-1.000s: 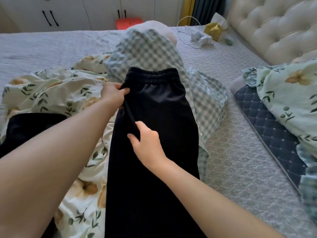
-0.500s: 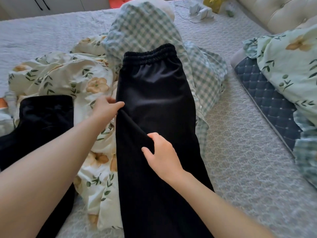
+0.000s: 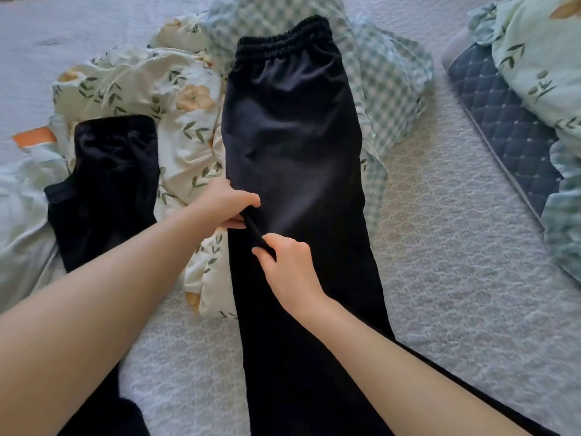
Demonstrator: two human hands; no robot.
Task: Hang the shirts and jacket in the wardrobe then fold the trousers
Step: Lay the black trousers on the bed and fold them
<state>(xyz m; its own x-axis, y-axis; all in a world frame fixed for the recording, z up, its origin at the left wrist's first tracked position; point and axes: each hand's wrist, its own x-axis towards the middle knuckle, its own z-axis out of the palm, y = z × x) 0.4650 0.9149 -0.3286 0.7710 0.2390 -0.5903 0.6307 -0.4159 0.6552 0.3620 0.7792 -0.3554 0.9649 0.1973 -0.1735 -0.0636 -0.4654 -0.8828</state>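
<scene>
Black trousers (image 3: pixel 295 127) with an elastic waistband lie lengthwise on the bed, waistband at the far end. My left hand (image 3: pixel 229 202) pinches the trousers' left edge about halfway down. Just below it, my right hand (image 3: pixel 289 265) pinches the same edge, and a narrow fold of black cloth is stretched between the two hands. A second black garment (image 3: pixel 107 184) lies to the left on the bedding.
A floral quilt (image 3: pixel 151 89) is bunched under and left of the trousers. A green checked cloth (image 3: pixel 386 89) lies behind them. The grey patterned bedspread (image 3: pixel 456 262) stretches to the right. A dark blue quilted pad (image 3: pixel 503 127) and more floral bedding (image 3: pixel 540 58) lie at the right edge.
Both hands have slid down the trousers' left edge from near the waistband to mid-length. The camera has tilted down, so the wardrobe and headboard have left the view.
</scene>
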